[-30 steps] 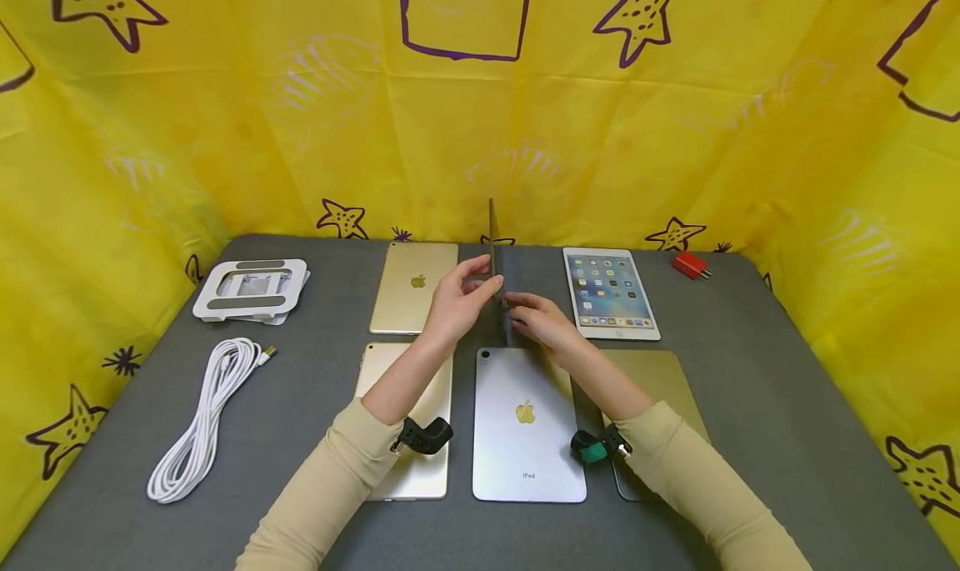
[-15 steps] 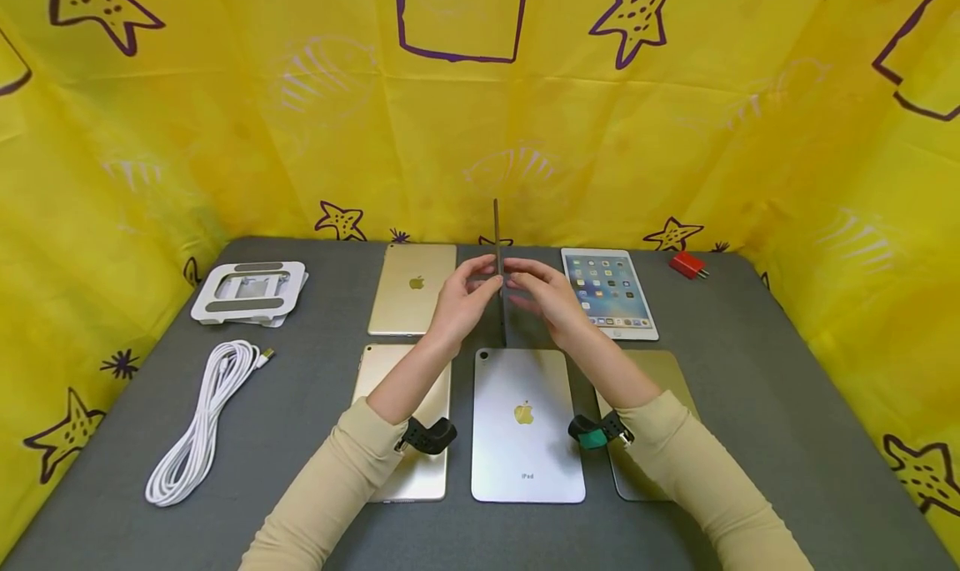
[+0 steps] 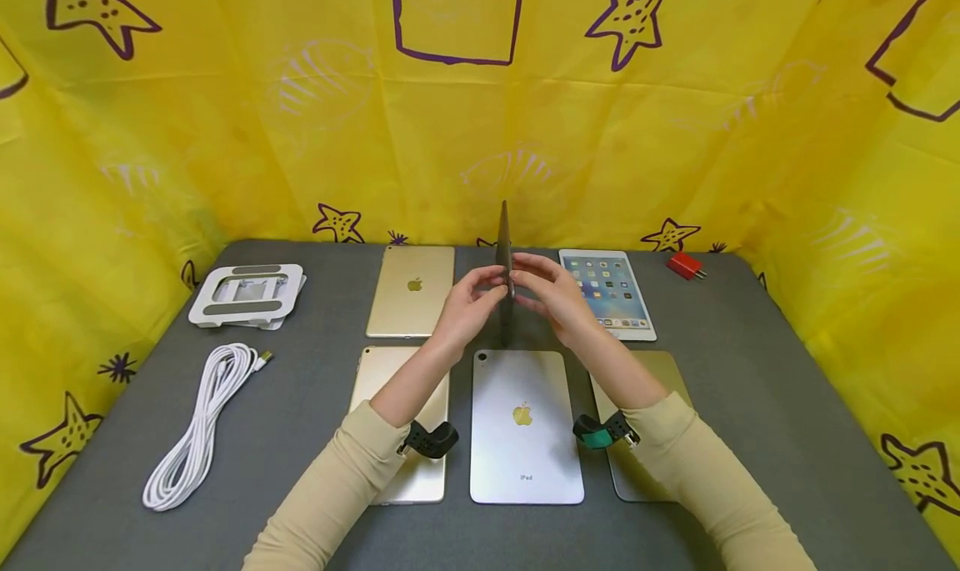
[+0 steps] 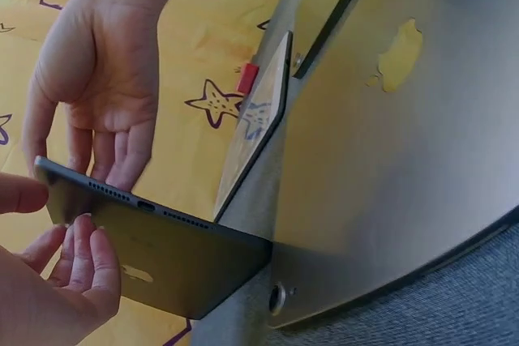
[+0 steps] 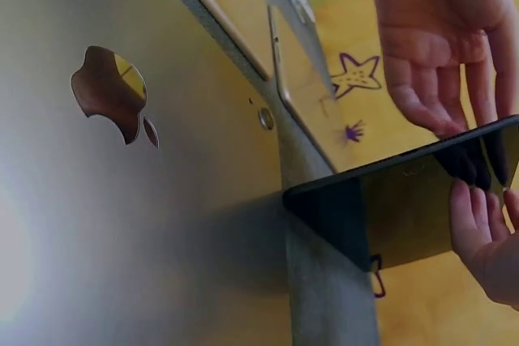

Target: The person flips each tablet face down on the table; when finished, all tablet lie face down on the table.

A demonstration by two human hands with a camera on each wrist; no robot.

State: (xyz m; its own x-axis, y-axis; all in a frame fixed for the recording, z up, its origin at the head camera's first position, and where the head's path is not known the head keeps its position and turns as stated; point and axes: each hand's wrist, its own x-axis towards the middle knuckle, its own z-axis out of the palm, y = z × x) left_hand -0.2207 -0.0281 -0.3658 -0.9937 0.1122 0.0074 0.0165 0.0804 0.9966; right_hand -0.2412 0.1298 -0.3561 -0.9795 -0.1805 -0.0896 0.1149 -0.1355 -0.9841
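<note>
In the head view a dark grey tablet (image 3: 505, 237) is held upright, nearly edge-on, between both hands. My left hand (image 3: 467, 311) grips it from the left, fingertips against its back, which bears an apple logo in the left wrist view. From the right side my right hand (image 3: 562, 298) holds it, its fingertips against the dark glossy face (image 5: 413, 216) in the right wrist view. A port and speaker holes line one short edge (image 4: 146, 205). Just below the hands lies a silver iPad (image 3: 525, 454), back up. Whether the held tablet touches the table cannot be told.
Two gold tablets (image 3: 401, 283) lie face down at the left, and another goldish tablet (image 3: 670, 371) lies under the right forearm. Behind it sits a white tablet (image 3: 618, 292) with its screen lit. A folded white stand (image 3: 247, 308), white cable (image 3: 191, 442) and red charger plug (image 3: 684, 264) are farther out.
The dark tablet has shifted slightly right and turned a little. My right hand has moved up from near its lower part to level with my left hand.
</note>
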